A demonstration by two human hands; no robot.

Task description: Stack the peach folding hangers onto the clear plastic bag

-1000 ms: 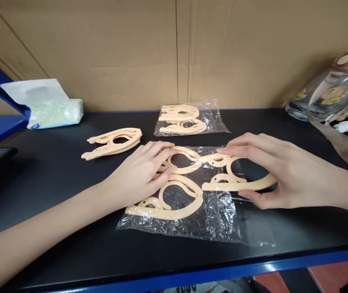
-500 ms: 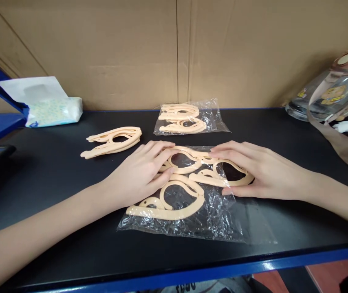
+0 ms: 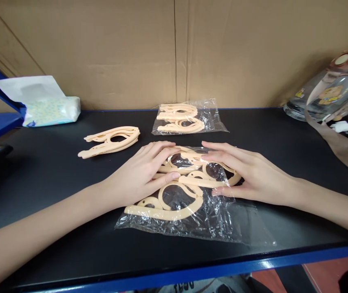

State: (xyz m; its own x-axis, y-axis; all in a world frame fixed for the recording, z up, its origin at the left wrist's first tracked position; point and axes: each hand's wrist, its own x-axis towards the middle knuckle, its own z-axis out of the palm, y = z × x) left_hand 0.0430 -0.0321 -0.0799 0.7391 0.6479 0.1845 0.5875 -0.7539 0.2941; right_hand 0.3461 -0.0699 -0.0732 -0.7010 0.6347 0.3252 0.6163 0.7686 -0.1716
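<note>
A clear plastic bag lies flat in front of me with beige folding hangers inside, one folded hanger nearest the front edge. My left hand grips the bag's left side and the hangers under the film, thumb on top. At the bag's right side, my right hand holds another folded hanger between fingers and thumb, its upper finger stretched out. Most of that hanger is under the film. Its rounded end shows near my right palm, partly hidden by the hand.
Behind lies another bagged set of hangers. Loose folded hangers rest at the left. Tissues stand at the back left, a strapped clear bottle at the back right. A cardboard wall closes off the black table.
My right hand has moved left, sliding its hanger further into the bag over the others. Its upper finger has spread away from the rest. My left hand stays on the bag.
</note>
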